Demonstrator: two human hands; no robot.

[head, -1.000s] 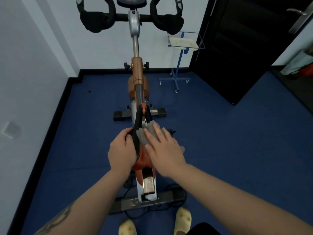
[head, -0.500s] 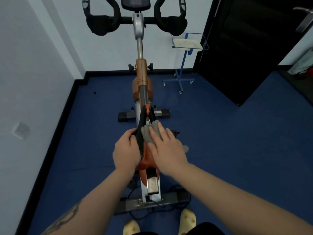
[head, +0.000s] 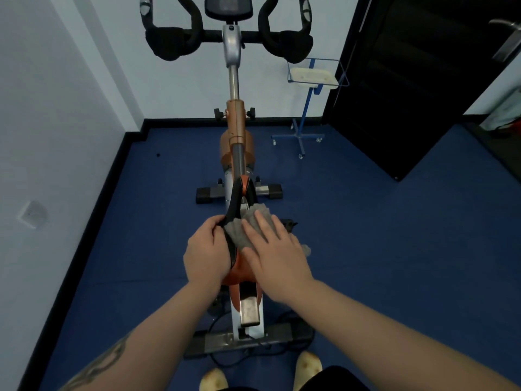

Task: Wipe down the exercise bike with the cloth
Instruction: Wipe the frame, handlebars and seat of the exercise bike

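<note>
No legible brand or label; console [head: 228, 7] at top edge, screen text too blurred to read. Exercise bike [head: 236, 131] centre of blue floor, facing white wall. Saddle [head: 235, 204] tilted on edge. Left hand [head: 207, 256] curled round saddle's left rim. Right hand [head: 275, 256] flat, fingers straight, pressing grey cloth [head: 239, 231] against saddle's right side. Blue wheeled stand [head: 306, 108] w/ white tray right of bike; black door [head: 408, 80] beyond. Cable loops by rear base. Cloth partly hidden under palm; handlebars cut off at top.
</note>
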